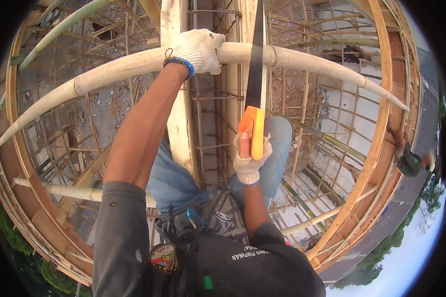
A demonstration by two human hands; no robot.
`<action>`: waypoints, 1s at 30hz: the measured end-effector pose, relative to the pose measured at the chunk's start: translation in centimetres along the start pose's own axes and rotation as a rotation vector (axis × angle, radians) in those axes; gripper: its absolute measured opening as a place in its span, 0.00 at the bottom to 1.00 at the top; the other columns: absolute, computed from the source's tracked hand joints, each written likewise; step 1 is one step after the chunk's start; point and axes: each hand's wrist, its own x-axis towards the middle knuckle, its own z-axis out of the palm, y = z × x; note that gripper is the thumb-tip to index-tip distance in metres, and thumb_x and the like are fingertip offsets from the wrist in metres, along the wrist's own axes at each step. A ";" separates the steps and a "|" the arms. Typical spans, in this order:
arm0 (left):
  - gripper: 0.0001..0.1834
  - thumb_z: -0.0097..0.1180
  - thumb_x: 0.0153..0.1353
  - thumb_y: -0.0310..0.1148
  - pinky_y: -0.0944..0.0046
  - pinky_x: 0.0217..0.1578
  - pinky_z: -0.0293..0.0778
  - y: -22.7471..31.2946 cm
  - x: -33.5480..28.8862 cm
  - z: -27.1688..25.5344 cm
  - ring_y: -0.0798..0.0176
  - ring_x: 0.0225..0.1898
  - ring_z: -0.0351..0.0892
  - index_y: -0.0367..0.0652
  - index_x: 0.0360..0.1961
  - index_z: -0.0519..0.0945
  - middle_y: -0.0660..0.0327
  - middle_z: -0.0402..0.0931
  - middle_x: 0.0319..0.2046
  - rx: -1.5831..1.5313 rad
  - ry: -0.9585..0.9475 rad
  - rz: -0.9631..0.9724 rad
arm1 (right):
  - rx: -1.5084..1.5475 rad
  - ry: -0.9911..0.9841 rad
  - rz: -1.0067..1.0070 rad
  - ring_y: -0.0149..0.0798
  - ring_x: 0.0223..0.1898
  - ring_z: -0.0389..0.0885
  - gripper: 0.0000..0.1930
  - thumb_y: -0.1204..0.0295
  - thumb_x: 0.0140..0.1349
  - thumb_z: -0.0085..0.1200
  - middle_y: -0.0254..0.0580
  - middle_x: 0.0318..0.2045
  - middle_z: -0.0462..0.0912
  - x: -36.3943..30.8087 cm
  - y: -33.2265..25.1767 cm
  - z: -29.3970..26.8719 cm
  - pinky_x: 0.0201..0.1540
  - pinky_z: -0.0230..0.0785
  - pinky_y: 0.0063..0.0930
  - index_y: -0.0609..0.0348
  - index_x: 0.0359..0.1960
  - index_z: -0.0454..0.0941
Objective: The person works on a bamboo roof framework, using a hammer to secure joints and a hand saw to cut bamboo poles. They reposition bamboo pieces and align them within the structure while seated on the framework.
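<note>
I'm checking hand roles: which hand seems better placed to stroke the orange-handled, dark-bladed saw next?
Probably the right hand: it grips the saw by its handle, while the left hand is clasped over the pale round bamboo pole.

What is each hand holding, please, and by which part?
Right hand: the saw, by its orange handle; left hand: the bamboo pole, just left of the saw.

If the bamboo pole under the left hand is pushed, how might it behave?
The bamboo pole would probably roll, being round and lying across the timber boards. It is likely stiff, being thick and jointed; the fisheye bends its outline. The left hand gripping it should partly check turning.
</note>
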 end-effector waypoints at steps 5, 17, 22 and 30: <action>0.30 0.73 0.36 0.44 0.50 0.44 0.85 -0.4 1.3 -1.5 0.48 0.41 0.89 0.51 0.47 0.88 0.52 0.88 0.39 -0.057 -0.086 -0.007 | -0.183 -0.089 -0.040 0.43 0.17 0.72 0.08 0.71 0.65 0.61 0.39 0.15 0.73 2.0 -0.6 0.0 0.25 0.64 0.36 0.63 0.31 0.80; 0.29 0.71 0.37 0.42 0.50 0.43 0.85 -0.2 1.0 -0.3 0.49 0.42 0.89 0.50 0.47 0.87 0.53 0.88 0.39 0.002 0.037 0.002 | -0.108 -0.065 0.052 0.37 0.19 0.73 0.09 0.71 0.66 0.61 0.41 0.18 0.75 0.0 -2.8 -3.2 0.26 0.65 0.33 0.68 0.36 0.83; 0.33 0.73 0.34 0.42 0.51 0.45 0.85 0.4 1.0 -1.0 0.49 0.43 0.89 0.52 0.49 0.88 0.55 0.88 0.41 0.000 -0.047 0.011 | 0.064 -0.069 0.307 0.36 0.18 0.74 0.11 0.68 0.67 0.61 0.40 0.16 0.74 4.7 -3.2 -0.8 0.25 0.64 0.34 0.65 0.32 0.82; 0.32 0.73 0.33 0.41 0.51 0.43 0.86 0.2 1.2 -0.9 0.50 0.41 0.89 0.53 0.48 0.88 0.55 0.88 0.38 -0.062 -0.069 -0.041 | -0.100 -0.049 0.101 0.35 0.18 0.73 0.10 0.69 0.66 0.63 0.38 0.16 0.74 3.7 -1.6 -0.5 0.25 0.63 0.33 0.65 0.33 0.82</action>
